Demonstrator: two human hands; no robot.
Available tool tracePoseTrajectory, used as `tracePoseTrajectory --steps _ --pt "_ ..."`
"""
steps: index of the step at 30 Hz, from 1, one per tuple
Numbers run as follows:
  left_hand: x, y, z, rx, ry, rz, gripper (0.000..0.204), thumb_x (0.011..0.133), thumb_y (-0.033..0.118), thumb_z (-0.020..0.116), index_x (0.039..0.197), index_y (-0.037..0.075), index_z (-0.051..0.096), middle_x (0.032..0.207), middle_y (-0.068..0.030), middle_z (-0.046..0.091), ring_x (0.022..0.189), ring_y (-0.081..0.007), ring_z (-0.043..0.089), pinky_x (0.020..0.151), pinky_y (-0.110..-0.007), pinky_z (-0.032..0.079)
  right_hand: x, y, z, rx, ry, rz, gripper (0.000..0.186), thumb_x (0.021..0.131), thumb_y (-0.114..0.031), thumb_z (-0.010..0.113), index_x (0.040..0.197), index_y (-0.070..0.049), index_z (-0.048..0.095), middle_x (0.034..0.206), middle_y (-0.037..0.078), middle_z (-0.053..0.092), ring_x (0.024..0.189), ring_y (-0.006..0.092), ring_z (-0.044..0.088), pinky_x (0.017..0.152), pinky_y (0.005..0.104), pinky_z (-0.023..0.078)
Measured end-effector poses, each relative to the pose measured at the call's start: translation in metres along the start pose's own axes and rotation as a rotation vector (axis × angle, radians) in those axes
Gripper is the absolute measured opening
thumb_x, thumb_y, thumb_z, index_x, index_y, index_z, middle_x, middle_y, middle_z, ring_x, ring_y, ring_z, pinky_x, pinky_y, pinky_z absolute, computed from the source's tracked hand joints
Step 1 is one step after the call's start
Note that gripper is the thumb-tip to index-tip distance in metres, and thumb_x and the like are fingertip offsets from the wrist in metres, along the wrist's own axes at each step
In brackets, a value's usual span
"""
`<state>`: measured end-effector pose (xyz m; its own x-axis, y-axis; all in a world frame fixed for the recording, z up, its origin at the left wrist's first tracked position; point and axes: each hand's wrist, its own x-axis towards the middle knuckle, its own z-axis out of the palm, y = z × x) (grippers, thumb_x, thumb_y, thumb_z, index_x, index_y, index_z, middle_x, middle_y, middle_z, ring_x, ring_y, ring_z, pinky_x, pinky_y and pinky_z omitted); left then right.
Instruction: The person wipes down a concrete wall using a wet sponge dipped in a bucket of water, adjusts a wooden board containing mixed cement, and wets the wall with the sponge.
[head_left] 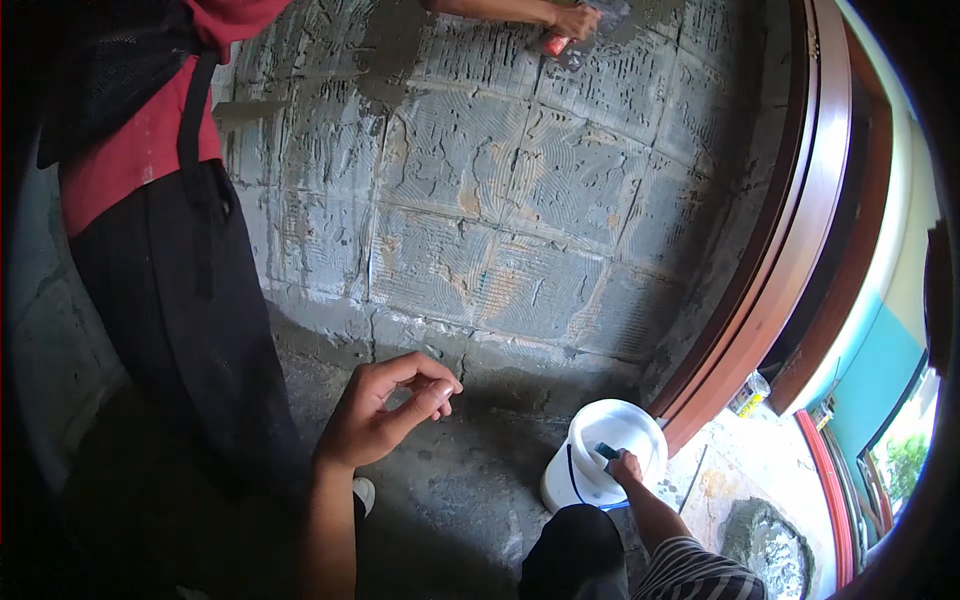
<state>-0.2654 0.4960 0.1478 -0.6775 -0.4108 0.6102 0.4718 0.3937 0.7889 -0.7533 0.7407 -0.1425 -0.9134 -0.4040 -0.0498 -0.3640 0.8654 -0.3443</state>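
While the view looks down along a wall, these things show:

Left hand: the left hand (385,410) is raised before the wall's foot, fingers curled loosely, thumb and forefinger nearly meeting; it holds nothing.
Right hand: the right hand (625,466) reaches down to the bucket (585,480) and is closed on a small teal handle (606,451) at the rim; what tool it belongs to I cannot tell.
Bucket: white, it stands on the floor (450,500) near the wall's lower right corner, just beside the door frame (770,280).
Wall: the wall (500,200) is of grey blocks covered with combed mortar, with brownish patches between the ridges.
Door frame: reddish-brown wood, it runs along the right edge of the wall.
Other person: a person (170,250) in a red shirt and black trousers stands at the left edge of the wall; their hand (570,20) presses a tool with an orange grip (555,45) on the wall near its top edge.
Sleeve: a striped sleeve (690,575) covers the right arm.
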Motion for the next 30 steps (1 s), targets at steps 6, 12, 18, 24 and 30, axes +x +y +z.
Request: tracePoseTrajectory --steps 6,12,18,24,30 --pt "0.001 0.002 -0.001 0.020 -0.004 0.025 0.015 0.090 0.011 0.054 0.090 -0.003 0.059 0.078 -0.0073 0.060 0.071 -0.0105 0.058 0.066 -0.025 0.047 -0.001 0.001 0.002 0.039 0.039 -0.028 0.046 0.072 -0.020 0.052 0.115 -0.006 0.058 0.107 0.022 0.061 0.104 0.0343 0.058 0.089 0.0424 0.045" --pt "0.000 0.000 -0.003 0.047 -0.007 0.040 0.015 0.090 0.011 0.054 0.089 -0.002 0.059 0.079 -0.0074 0.060 0.071 -0.0107 0.058 0.066 -0.025 0.047 -0.008 -0.010 -0.004 0.031 0.022 0.001 0.041 0.072 -0.018 0.051 0.110 -0.004 0.060 0.105 0.023 0.062 0.102 0.0347 0.059 0.089 0.0430 0.045" --pt "0.001 -0.002 -0.003 0.048 -0.007 0.059 0.014 0.090 0.011 0.054 0.089 -0.002 0.059 0.079 -0.0069 0.060 0.071 -0.0105 0.058 0.066 -0.025 0.048 0.002 -0.002 0.002 0.038 0.025 -0.033 0.043 0.071 -0.017 0.051 0.111 -0.005 0.060 0.105 0.023 0.062 0.102 0.0347 0.059 0.090 0.0425 0.045" --pt "0.000 -0.001 -0.003 0.047 -0.004 0.053 0.014 0.090 0.010 0.054 0.089 -0.002 0.059 0.080 -0.0071 0.060 0.072 -0.0104 0.058 0.065 -0.025 0.048 0.000 -0.002 -0.001 0.038 -0.001 -0.044 0.045 0.072 -0.019 0.051 0.114 -0.005 0.059 0.108 0.023 0.061 0.105 0.0340 0.058 0.091 0.0417 0.044" --pt "0.001 -0.001 -0.002 0.051 -0.022 0.048 0.014 0.090 0.010 0.054 0.089 -0.003 0.059 0.082 -0.0076 0.061 0.072 -0.0109 0.059 0.065 -0.025 0.048 0.001 0.003 0.003 0.007 0.035 -0.047 0.045 0.073 -0.019 0.051 0.115 -0.005 0.058 0.108 0.023 0.061 0.105 0.0341 0.058 0.091 0.0421 0.044"
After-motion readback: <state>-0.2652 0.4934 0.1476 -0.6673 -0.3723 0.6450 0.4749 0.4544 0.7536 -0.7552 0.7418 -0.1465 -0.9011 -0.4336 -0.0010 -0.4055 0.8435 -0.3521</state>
